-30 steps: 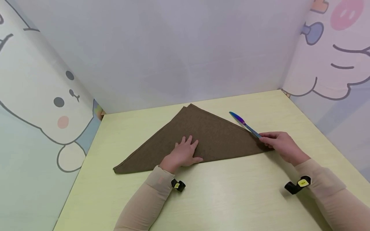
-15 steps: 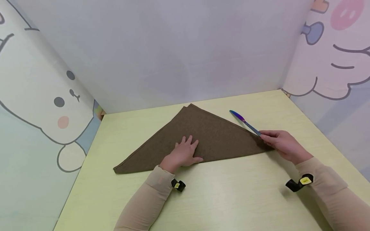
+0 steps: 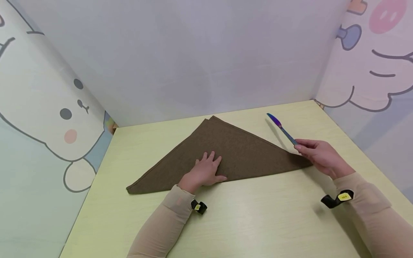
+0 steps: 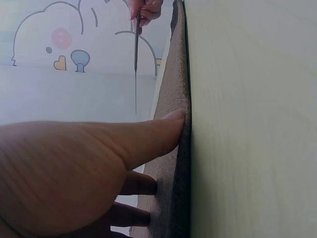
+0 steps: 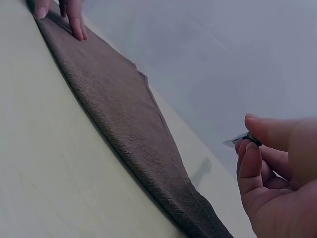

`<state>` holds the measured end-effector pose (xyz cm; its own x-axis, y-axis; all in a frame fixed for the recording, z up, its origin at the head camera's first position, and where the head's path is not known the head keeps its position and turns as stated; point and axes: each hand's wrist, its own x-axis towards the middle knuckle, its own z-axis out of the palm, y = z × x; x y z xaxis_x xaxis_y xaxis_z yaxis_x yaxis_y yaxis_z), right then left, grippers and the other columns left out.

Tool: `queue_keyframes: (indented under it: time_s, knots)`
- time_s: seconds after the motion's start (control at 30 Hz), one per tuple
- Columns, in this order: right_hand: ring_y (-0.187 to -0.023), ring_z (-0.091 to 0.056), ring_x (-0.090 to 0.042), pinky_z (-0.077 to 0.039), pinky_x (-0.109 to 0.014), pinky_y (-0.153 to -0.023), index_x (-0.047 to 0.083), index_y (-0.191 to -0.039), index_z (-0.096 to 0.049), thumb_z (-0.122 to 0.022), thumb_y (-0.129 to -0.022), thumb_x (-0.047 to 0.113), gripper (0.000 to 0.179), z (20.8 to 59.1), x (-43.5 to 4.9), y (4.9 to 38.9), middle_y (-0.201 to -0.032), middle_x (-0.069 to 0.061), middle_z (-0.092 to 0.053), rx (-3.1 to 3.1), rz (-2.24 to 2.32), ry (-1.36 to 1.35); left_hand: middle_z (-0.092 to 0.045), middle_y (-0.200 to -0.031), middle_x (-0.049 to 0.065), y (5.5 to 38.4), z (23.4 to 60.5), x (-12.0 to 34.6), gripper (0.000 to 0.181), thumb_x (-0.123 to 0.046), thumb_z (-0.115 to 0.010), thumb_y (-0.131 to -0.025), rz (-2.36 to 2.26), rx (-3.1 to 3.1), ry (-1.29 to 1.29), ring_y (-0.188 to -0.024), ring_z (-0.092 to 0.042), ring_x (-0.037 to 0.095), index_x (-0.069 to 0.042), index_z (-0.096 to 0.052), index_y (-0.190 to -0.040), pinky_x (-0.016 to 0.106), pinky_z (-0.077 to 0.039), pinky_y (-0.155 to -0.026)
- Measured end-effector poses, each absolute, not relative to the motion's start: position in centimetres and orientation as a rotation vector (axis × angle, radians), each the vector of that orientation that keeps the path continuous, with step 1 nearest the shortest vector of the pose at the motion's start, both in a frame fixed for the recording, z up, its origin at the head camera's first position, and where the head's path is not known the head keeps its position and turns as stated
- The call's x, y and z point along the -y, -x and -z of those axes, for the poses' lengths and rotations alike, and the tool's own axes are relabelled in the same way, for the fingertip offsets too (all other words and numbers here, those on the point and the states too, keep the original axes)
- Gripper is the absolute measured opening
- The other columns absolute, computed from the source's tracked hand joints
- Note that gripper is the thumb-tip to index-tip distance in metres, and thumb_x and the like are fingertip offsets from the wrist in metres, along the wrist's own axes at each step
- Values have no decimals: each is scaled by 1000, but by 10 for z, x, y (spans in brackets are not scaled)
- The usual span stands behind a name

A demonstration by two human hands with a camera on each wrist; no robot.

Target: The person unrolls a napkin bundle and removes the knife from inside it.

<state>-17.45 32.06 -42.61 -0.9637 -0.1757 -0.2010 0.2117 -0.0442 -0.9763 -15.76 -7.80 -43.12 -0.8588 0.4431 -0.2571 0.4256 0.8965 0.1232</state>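
Note:
A brown cloth (image 3: 248,152), folded into a wide triangle, lies on the table. My left hand (image 3: 204,173) rests on its middle with fingers spread; in the left wrist view the left thumb (image 4: 158,134) reaches the folded long edge. Above the cloth's right corner, my right hand (image 3: 321,156) pinches the handle of a blue-purple table knife (image 3: 281,128) between thumb and fingers. The blade points up and away to the left, raised off the table. In the right wrist view the knife (image 5: 240,140) is mostly hidden, seen nearly end-on.
The pale wood-look table (image 3: 245,218) extends in front of the cloth and to both sides. A plain light wall (image 3: 206,64) stands behind it, and cartoon-printed panels (image 3: 48,107) flank it. Black wrist straps (image 3: 337,199) sit over beige sleeves.
My right hand has lifted and moved slightly right and away with the knife, whose tip has risen from near the cloth's edge. My left hand and the cloth's main part stay put.

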Motion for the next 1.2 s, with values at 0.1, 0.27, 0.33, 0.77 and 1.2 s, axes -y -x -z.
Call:
queue_keyframes:
  time_s: [0.1, 0.27, 0.33, 0.77, 1.2]
  knots:
    - [-85, -57, -9, -47, -22, -77, 5, -118, -61, -64, -86, 13, 33, 425, -325, 177, -96, 2, -64, -1926, 2146, -54, -14, -149, 17, 158, 431, 78, 79, -58, -51, -85, -86, -2784, -653, -134, -13, 40, -13, -26, -145, 60, -26, -96]
    - [-86, -57, -7, -47, -20, -78, 7, -115, -63, -64, -86, 11, 30, 425, -330, 181, -96, 3, -65, -1899, 2204, -78, -14, -150, 16, 158, 431, 78, 79, -58, -51, -85, -81, -2782, -647, -134, -13, 39, -14, -26, -145, 59, -26, -97]
    - [-86, -57, -7, -47, -20, -77, 7, -116, -63, -65, -85, 13, 32, 425, -332, 183, -96, 3, -65, -1914, 2202, -102, -14, -150, 16, 157, 431, 77, 79, -58, -51, -85, -81, -2780, -644, -134, -13, 39, -14, -26, -146, 59, -26, -97]
    - [-82, -55, 0, -46, -17, -73, 1, -129, -49, -68, -83, 21, 54, 432, -340, 194, -94, 11, -62, -2125, 2046, -182, -12, -150, 16, 156, 430, 78, 79, -58, -50, -85, -97, -2770, -655, -134, -11, 40, -14, -24, -146, 58, -24, -98]
    - [-80, -61, -1, -47, -17, -68, -7, -128, -48, -68, -83, 29, 61, 440, -336, 204, -89, 14, -62, -2561, 1637, -90, -13, -150, 16, 158, 431, 78, 79, -58, -51, -85, -93, -2769, -648, -134, -12, 40, -13, -25, -146, 59, -25, -97]
